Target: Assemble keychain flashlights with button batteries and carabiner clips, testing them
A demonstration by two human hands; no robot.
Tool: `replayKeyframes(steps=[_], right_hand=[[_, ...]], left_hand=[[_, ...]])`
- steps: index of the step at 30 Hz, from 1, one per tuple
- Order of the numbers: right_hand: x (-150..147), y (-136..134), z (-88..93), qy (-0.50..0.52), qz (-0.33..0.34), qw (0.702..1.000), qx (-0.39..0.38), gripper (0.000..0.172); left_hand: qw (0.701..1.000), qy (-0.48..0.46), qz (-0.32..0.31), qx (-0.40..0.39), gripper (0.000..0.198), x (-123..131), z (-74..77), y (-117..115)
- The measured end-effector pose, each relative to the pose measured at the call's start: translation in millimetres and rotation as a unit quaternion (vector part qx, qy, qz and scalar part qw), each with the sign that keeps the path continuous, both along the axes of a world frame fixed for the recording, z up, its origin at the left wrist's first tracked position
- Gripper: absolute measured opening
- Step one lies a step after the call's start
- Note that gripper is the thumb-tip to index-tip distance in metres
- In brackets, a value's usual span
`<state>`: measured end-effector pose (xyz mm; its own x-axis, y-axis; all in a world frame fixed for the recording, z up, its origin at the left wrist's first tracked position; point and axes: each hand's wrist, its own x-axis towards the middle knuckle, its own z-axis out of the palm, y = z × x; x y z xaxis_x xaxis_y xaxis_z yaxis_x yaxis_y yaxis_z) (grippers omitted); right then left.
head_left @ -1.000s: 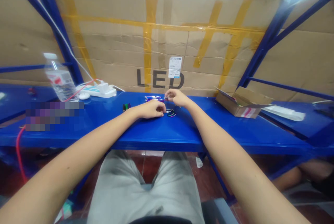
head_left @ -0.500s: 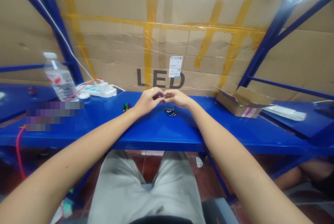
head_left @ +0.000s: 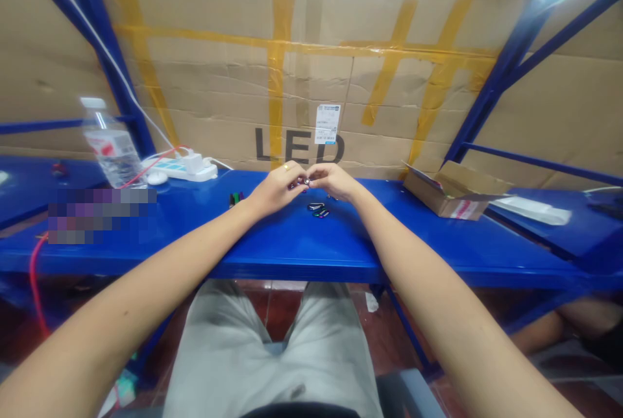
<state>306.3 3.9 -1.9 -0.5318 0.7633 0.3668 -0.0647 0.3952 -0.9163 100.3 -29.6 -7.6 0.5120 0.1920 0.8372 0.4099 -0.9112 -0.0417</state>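
Note:
Over the middle of the blue table, my left hand [head_left: 278,189] and my right hand [head_left: 335,181] meet at the fingertips. Both are closed in a pinch around a small shiny dark piece [head_left: 306,182] with a round silvery end; the fingers cover most of it, so its kind does not show. A ring sits on one left finger. Just below the hands lie two carabiners, a dark one [head_left: 316,206] and a multicoloured one [head_left: 321,213]. Beside my left wrist stand or lie several small coloured cylinders [head_left: 236,199], partly hidden by the forearm.
A water bottle [head_left: 109,145] and a white power strip [head_left: 189,168] with cables stand at the table's back left. An open cardboard box [head_left: 452,194] is at the right, near a white packet [head_left: 533,210]. Behind rises a big taped carton [head_left: 219,93]. Another person's limb [head_left: 559,324] shows lower right.
The fingers have shifted slightly, and the shiny piece between them shows more clearly now. My left hand has turned a little, covering more of the coloured cylinders. The carabiners lie where they were.

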Motion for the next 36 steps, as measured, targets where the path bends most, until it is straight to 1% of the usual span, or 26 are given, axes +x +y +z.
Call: replayKeyframes(steps=[3, 5, 7, 9, 12, 14, 17, 19, 23, 26, 29, 33, 36], right_hand=[[0.5, -0.3, 2.1, -0.004, -0.008, 1.000, 0.012, 0.024], [1.2, 0.8, 3.5, -0.028, -0.025, 0.999, 0.032, 0.023], [1.6, 1.8, 4.5, -0.074, -0.048, 0.994, 0.064, 0.020], [1.1, 1.8, 5.2, -0.127, -0.071, 0.984, 0.105, 0.020], [-1.5, -1.8, 6.5, -0.157, -0.102, 0.971, 0.146, 0.028], [-3.2, -5.7, 8.3, -0.160, -0.116, 0.967, 0.159, 0.027], [-3.6, -9.4, 11.2, -0.184, -0.119, 0.959, 0.181, 0.012], [-2.3, -8.3, 11.8, -0.192, -0.113, 0.957, 0.187, 0.008], [1.2, -0.5, 9.1, -0.152, -0.107, 0.970, 0.157, 0.012], [2.5, 2.4, 6.7, -0.133, -0.095, 0.979, 0.121, 0.015], [1.8, 0.4, 5.7, -0.132, -0.072, 0.985, 0.087, 0.012], [-0.2, -3.6, 5.1, -0.113, -0.048, 0.991, 0.050, 0.011], [-0.6, -4.0, 4.2, -0.106, -0.035, 0.993, 0.032, 0.012]], left_hand=[[1.000, 0.004, 0.007, -0.007, 0.004, 0.2, -0.1, -0.9], [0.999, 0.007, 0.024, -0.028, 0.005, -0.1, -0.8, -0.1], [0.995, 0.023, 0.050, -0.077, 0.007, -1.2, -2.6, 2.0], [0.986, 0.050, 0.076, -0.143, 0.010, -2.8, -5.6, 4.8], [0.972, 0.058, 0.087, -0.210, 0.012, -4.6, -11.0, 8.5], [0.970, 0.040, 0.084, -0.222, 0.011, -4.8, -14.4, 10.4], [0.973, 0.023, 0.079, -0.217, 0.009, -4.5, -18.6, 13.2], [0.974, 0.015, 0.073, -0.214, 0.008, -5.0, -20.3, 15.4], [0.972, -0.009, 0.054, -0.228, 0.009, -6.6, -19.0, 18.2], [0.971, -0.024, 0.067, -0.227, 0.010, -6.7, -14.2, 16.4], [0.977, -0.028, 0.081, -0.194, 0.012, -5.6, -9.2, 12.0], [0.987, 0.003, 0.060, -0.150, 0.005, -4.3, -5.4, 7.7], [0.989, 0.000, 0.058, -0.134, 0.002, -4.4, -5.0, 7.9]])
